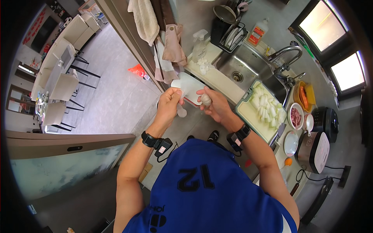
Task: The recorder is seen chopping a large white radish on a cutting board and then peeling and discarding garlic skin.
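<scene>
My right hand (217, 106) holds a whole garlic bulb (206, 99) between its thumb and fingers. To its left, my left hand (168, 102) has thumb and forefinger pinched together at a pale thin piece (183, 92), perhaps garlic skin. Just below those fingertips is another whitish piece (181, 111), too blurred to name. Both hands are apart, in front of my body and over the floor side of the counter. Beyond them, a white bin-like container (189, 83) with a reddish front edge is partly covered by my fingers.
A cutting board (247, 116) with cut pale-green vegetable (265, 106) lies beside the steel sink (242, 65). A bowl of raw meat (296, 115) and a rice cooker (313, 151) stand to the right. White scraps (204, 65) lie near a spray bottle (199, 46). Cloths (172, 43) hang by the doorway.
</scene>
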A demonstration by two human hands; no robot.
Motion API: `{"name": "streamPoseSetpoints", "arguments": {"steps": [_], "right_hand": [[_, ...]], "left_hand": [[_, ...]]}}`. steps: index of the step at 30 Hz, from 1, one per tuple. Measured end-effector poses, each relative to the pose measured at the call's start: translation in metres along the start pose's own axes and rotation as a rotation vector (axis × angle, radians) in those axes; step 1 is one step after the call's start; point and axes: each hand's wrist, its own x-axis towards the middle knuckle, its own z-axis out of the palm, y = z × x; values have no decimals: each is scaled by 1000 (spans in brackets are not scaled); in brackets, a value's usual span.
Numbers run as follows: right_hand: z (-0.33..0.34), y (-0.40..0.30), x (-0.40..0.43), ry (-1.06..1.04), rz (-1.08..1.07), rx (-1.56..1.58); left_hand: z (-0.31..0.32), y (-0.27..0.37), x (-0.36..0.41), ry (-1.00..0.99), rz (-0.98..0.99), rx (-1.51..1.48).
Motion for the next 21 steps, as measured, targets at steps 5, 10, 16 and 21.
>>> {"name": "streamPoseSetpoints", "arguments": {"steps": [5, 10, 16, 21], "right_hand": [[4, -5, 4, -78, -20, -145], [10, -6, 2, -121, -41, -43], [21, 9, 12, -139, -175, -207], [39, 3, -7, -171, -765, -1087]], "left_hand": [[9, -7, 10, 71, -200, -134], [15, -12, 19, 79, -308, -430], [21, -33, 29, 57, -511, -742], [9, -55, 36, -39, -523, -964]]}}
